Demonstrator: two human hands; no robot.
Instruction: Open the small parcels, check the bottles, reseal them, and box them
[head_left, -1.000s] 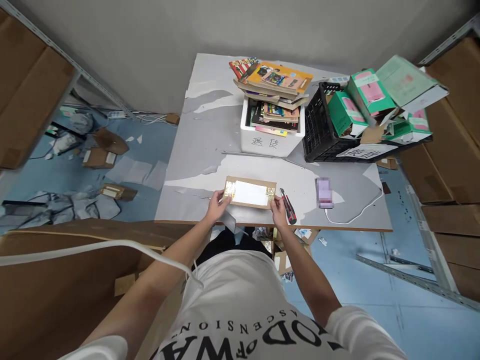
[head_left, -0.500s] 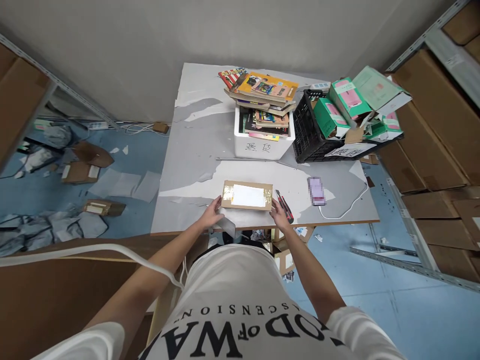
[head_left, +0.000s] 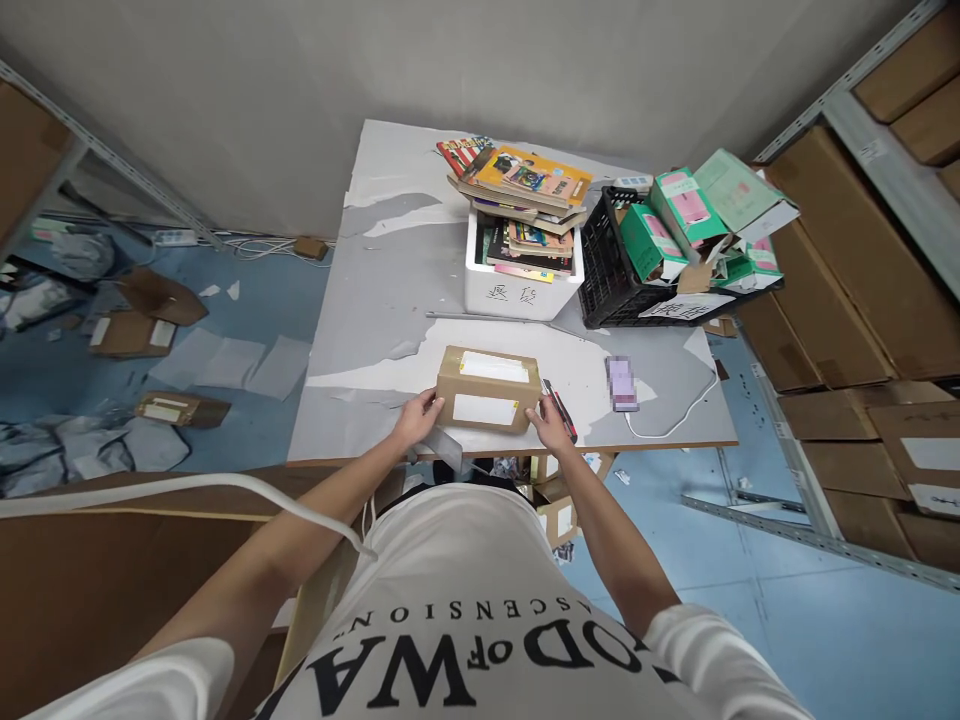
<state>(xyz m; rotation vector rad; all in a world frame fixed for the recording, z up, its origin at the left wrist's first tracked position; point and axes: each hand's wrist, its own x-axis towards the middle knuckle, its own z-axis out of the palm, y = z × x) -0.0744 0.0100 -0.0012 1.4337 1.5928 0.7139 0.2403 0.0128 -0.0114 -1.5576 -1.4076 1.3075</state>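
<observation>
Between my two hands is a brown cardboard box (head_left: 487, 390), tilted so that two of its faces show, each with a white label. At its left end my left hand (head_left: 418, 415) grips the edge, thumb toward the top. The other end is held by my right hand (head_left: 549, 424), fingers closed against the corner. A red and black box cutter (head_left: 561, 410) lies on the table just beyond my right hand. Below my left hand, a grey torn flap (head_left: 444, 447) hangs at the table's front edge.
On the table (head_left: 390, 270) stand a white bin (head_left: 517, 298) stacked with books and a black crate (head_left: 600, 270) of green boxes. A phone (head_left: 622, 384) lies at the right on a white cable (head_left: 679, 425). Shelves with cartons (head_left: 840, 300) flank the right side.
The box has been turned between my hands: a second labelled face now shows toward me, where before one labelled, taped face was up. Both hands keep hold of its ends.
</observation>
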